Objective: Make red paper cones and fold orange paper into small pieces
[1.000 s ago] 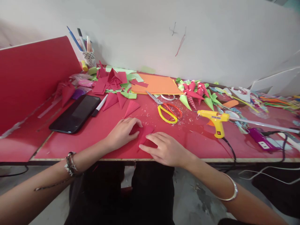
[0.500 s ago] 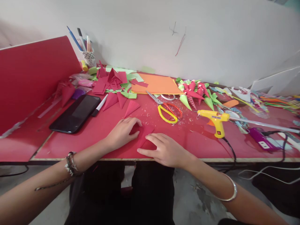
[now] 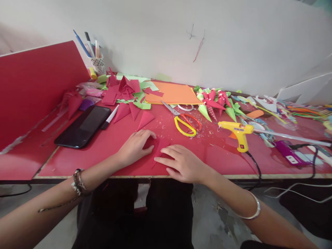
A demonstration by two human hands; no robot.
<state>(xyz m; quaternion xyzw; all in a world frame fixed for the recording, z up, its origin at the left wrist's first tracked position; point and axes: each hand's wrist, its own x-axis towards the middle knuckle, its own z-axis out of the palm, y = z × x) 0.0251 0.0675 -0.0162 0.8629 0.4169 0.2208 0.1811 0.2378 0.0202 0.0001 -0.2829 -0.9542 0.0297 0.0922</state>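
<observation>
A small, pointed red paper piece (image 3: pixel 163 143) lies on the red surface (image 3: pixel 220 162) between two bare hands

The right hand (image 3: pixel 185 164) has its fingers spread over the paper's right side; the left hand (image 3: pixel 136 147) curves at the left edge, thumb and forefinger apart, though I can't tell whether they touch it. Uneven pressure from the right could, I'd say, skew or crease it. Beyond lie a red triangular paper shape (image 3: pixel 145 120) and metal scissors with yellow and orange-red handles (image 3: pixel 178 113)
</observation>
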